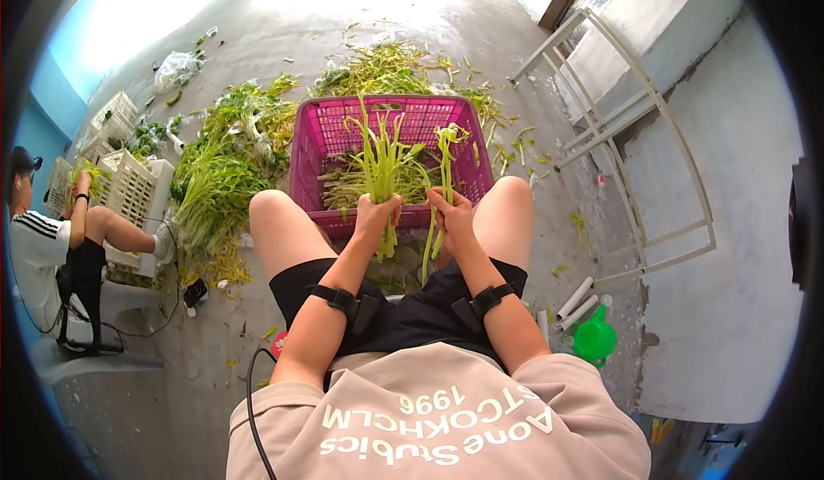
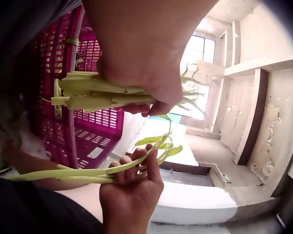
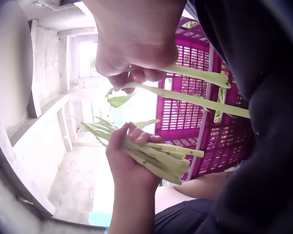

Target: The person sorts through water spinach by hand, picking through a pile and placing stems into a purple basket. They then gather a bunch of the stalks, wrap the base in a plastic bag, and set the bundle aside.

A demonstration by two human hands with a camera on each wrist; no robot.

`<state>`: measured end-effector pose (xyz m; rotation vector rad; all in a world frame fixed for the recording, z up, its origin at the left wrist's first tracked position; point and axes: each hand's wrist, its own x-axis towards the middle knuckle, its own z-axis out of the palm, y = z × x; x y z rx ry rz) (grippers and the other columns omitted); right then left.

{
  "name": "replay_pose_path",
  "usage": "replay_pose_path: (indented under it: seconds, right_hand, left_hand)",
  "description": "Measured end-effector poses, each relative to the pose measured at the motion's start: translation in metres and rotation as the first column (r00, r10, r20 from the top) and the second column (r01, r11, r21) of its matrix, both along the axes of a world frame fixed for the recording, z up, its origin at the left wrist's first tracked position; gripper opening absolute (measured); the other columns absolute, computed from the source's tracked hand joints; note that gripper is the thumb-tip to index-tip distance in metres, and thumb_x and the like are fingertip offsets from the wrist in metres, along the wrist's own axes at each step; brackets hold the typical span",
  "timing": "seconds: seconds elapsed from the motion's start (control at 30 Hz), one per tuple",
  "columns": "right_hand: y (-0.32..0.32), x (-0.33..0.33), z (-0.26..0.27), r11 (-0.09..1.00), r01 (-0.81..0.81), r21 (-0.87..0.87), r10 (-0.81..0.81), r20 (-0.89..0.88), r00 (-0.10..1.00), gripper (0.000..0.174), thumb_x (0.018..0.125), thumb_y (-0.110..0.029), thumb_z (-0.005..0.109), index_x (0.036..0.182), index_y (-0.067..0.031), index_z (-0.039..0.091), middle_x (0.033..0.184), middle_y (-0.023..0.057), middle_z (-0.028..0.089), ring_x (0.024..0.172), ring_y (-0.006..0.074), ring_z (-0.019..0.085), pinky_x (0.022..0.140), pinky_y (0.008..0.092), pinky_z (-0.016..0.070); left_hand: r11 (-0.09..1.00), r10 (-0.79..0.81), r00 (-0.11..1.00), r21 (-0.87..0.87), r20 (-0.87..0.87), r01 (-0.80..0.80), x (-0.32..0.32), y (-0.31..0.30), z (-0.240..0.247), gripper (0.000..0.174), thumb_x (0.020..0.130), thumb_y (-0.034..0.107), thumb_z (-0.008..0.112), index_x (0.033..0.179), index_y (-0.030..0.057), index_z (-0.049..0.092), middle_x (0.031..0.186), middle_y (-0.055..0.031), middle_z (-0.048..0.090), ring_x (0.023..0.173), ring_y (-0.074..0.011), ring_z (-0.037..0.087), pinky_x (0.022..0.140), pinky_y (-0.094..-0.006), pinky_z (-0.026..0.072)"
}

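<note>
Thick green stalk bundle (image 1: 380,167) upright, thin stalks (image 1: 446,167) alongside

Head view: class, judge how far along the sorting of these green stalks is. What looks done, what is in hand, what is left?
Done: a layer of stalks already lies in the pink crate. In hand: the left hand grips a thick bunch and the right hand holds a few thin stalks, both at the crate's near edge. Left, it seems: the large heap of greens beside the crate.
</note>
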<state>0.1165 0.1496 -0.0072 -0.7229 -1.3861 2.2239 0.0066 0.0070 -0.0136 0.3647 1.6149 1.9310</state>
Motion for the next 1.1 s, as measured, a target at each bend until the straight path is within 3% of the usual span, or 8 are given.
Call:
replay_pose_path:
  seconds: [0.1, 0.4, 0.5, 0.6, 0.8, 0.9, 0.93, 1.1]
  right_hand:
    - [-0.001, 0.0, 0.001, 1.0, -0.016, -0.011, 0.015, -0.011, 1.0, 0.011, 0.091, -0.013, 0.07, 0.097, -0.0039, 0.068, 0.071, -0.0004, 0.063, 0.043, 0.0028, 0.039, 0.038, 0.0198, 0.0252]
    - [-0.001, 0.001, 0.002, 0.998, -0.045, -0.048, 0.04, -0.102, 0.994, 0.014, 0.092, -0.013, 0.069, 0.101, -0.0029, 0.066, 0.077, 0.0022, 0.064, 0.044, 0.0039, 0.041, 0.039, 0.0206, 0.0252]
    - [0.001, 0.002, 0.005, 0.994, 0.021, -0.104, -0.034, -0.129, 0.991, 0.015, 0.093, -0.017, 0.068, 0.101, -0.0042, 0.065, 0.077, 0.0013, 0.064, 0.047, 0.005, 0.047, 0.039, 0.0198, 0.0292]
    - [0.012, 0.002, 0.004, 0.991, 0.052, -0.124, -0.076, -0.195, 0.978, 0.016, 0.094, -0.018, 0.067, 0.102, -0.0045, 0.065, 0.078, 0.001, 0.064, 0.049, 0.0055, 0.05, 0.039, 0.0197, 0.0304]
    - [0.017, 0.002, 0.003, 0.989, 0.09, -0.117, -0.107, -0.151, 0.983, 0.018, 0.097, -0.019, 0.063, 0.106, -0.0036, 0.065, 0.078, 0.0006, 0.063, 0.049, 0.0054, 0.049, 0.039, 0.0203, 0.0311]
    - [0.012, 0.001, 0.015, 0.981, 0.134, -0.143, -0.147, -0.083, 0.986, 0.021, 0.098, -0.022, 0.062, 0.106, -0.0024, 0.065, 0.079, 0.0027, 0.064, 0.046, 0.0057, 0.047, 0.039, 0.0203, 0.0308]
    - [0.013, 0.001, 0.011, 0.98, 0.136, -0.144, -0.149, -0.083, 0.985, 0.021, 0.098, -0.022, 0.062, 0.106, -0.0024, 0.065, 0.079, 0.0027, 0.064, 0.046, 0.0057, 0.047, 0.039, 0.0203, 0.0308]
    - [0.01, 0.003, 0.003, 0.994, -0.109, -0.007, 0.109, 0.013, 0.994, 0.028, 0.101, -0.027, 0.056, 0.105, -0.0011, 0.065, 0.065, -0.0011, 0.056, 0.044, 0.0058, 0.042, 0.039, 0.0214, 0.0292]
  left_hand:
    - [0.996, -0.057, 0.998, 0.068, 0.004, 0.057, 0.001, 0.001, 0.0, 0.016, 0.081, 0.008, 0.065, 0.089, -0.0053, 0.066, 0.06, -0.0047, 0.057, 0.05, -0.0135, 0.053, 0.049, -0.027, 0.0421]
    - [0.988, -0.152, 0.987, 0.029, 0.048, 0.151, 0.004, 0.001, 0.0, 0.017, 0.085, 0.018, 0.074, 0.087, 0.0022, 0.067, 0.066, -0.0023, 0.061, 0.058, -0.012, 0.058, 0.054, -0.0268, 0.0442]
    - [0.959, -0.273, 0.961, -0.062, 0.04, 0.275, 0.009, -0.001, 0.006, 0.018, 0.085, 0.019, 0.074, 0.088, 0.0028, 0.067, 0.07, -0.0024, 0.063, 0.064, -0.0119, 0.061, 0.06, -0.0273, 0.047]
    - [0.915, -0.403, 0.914, 0.029, 0.042, 0.402, 0.012, -0.001, 0.006, 0.024, 0.083, 0.024, 0.076, 0.091, 0.003, 0.069, 0.078, -0.003, 0.066, 0.07, -0.0121, 0.062, 0.066, -0.028, 0.0488]
    - [0.815, -0.58, 0.811, -0.064, -0.079, 0.577, 0.016, -0.004, 0.003, 0.021, 0.08, 0.018, 0.075, 0.091, 0.0014, 0.067, 0.078, -0.004, 0.066, 0.071, -0.013, 0.063, 0.066, -0.0282, 0.0493]
    - [0.878, -0.478, 0.878, -0.004, 0.009, 0.478, 0.01, -0.006, 0.013, 0.016, 0.08, 0.013, 0.074, 0.087, 0.0015, 0.066, 0.077, -0.0049, 0.066, 0.07, -0.0141, 0.064, 0.065, -0.0288, 0.0496]
    - [0.899, -0.428, 0.902, 0.125, 0.054, 0.419, 0.007, -0.004, 0.009, 0.016, 0.083, 0.012, 0.074, 0.091, 0.0022, 0.064, 0.078, -0.0065, 0.066, 0.068, -0.0158, 0.065, 0.064, -0.0297, 0.0511]
    - [0.949, -0.235, 0.959, 0.25, 0.157, 0.192, -0.004, -0.008, 0.009, 0.018, 0.088, 0.01, 0.071, 0.102, 0.0016, 0.062, 0.079, -0.0065, 0.065, 0.069, -0.0168, 0.066, 0.063, -0.0292, 0.0524]
